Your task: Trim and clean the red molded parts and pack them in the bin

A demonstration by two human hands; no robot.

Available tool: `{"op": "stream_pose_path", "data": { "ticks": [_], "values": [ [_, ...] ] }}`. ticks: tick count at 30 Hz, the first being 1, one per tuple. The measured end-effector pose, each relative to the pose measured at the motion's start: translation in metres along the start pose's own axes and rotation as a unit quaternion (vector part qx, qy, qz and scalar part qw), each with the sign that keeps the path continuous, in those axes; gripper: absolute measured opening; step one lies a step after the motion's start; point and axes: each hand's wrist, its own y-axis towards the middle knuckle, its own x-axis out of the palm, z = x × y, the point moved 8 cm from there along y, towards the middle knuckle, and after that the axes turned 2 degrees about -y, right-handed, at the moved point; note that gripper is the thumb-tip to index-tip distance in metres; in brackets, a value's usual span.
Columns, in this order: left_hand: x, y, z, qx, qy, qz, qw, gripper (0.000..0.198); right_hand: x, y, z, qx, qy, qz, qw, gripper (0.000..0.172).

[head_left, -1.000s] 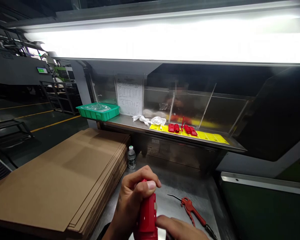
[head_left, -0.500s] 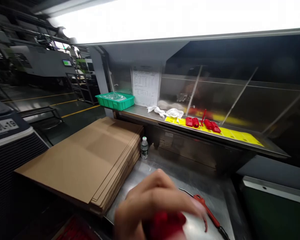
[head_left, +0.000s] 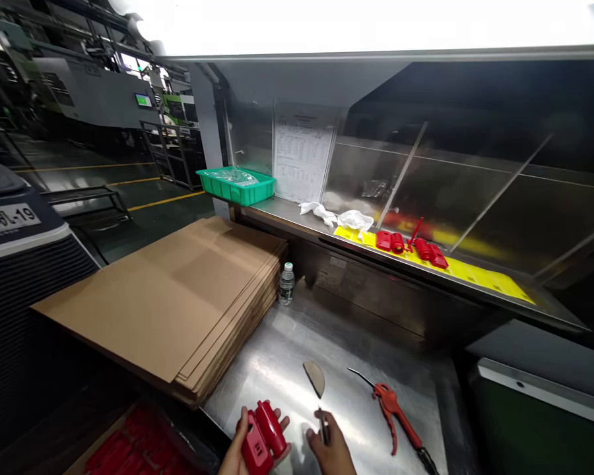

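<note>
My left hand (head_left: 238, 450) is closed around a red plastic part (head_left: 262, 437), which has a flat block side with small slots and a rounded cylinder side. Just to its right, my right hand (head_left: 332, 450) pinches a slim knife-like tool (head_left: 323, 423), its narrow pale tip pointing away from me. A half-round tan piece (head_left: 314, 379) lies on the metal bench (head_left: 272, 359) beyond the right hand. Farther right rests an orange-red air blow gun (head_left: 398, 417) with a bent metal nozzle.
Stacked cardboard sheets (head_left: 163, 297) occupy the left, beside a water bottle (head_left: 286, 285). Below sits a box of red parts (head_left: 133, 445). The shelf (head_left: 297, 214) bears a green tray (head_left: 237, 187), white gloves (head_left: 355, 220), yellow sheets (head_left: 485, 274) and red parts (head_left: 429, 253).
A blurred hand with something red was close to the camera; now both hands are lower, over the bench's near edge. The half-round piece and the whole blow gun show. The view has shifted slightly.
</note>
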Motion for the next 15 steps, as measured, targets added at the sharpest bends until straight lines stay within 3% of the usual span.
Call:
{"op": "stream_pose_path", "data": {
  "ticks": [3, 5, 11, 15],
  "values": [
    [0.009, -0.002, 0.011, 0.004, 0.0, -0.004, 1.0, 0.078, -0.033, 0.038, 0.021, 0.036, -0.112, 0.069, 0.991, 0.062],
    [0.024, -0.008, 0.014, -0.005, 0.02, -0.039, 0.999, 0.075, -0.039, 0.057, 0.019, 0.04, -0.178, 0.104, 0.978, 0.062],
    [0.074, -0.025, 0.018, -0.046, 0.098, -0.177, 0.978, 0.057, 0.001, 0.096, -0.016, 0.01, -0.261, 0.115, 0.958, 0.031],
    [0.091, -0.017, 0.028, -0.019, 0.145, -0.2, 0.969, 0.059, -0.006, 0.084, -0.02, -0.011, -0.205, 0.121, 0.971, 0.017]
  ]
}}
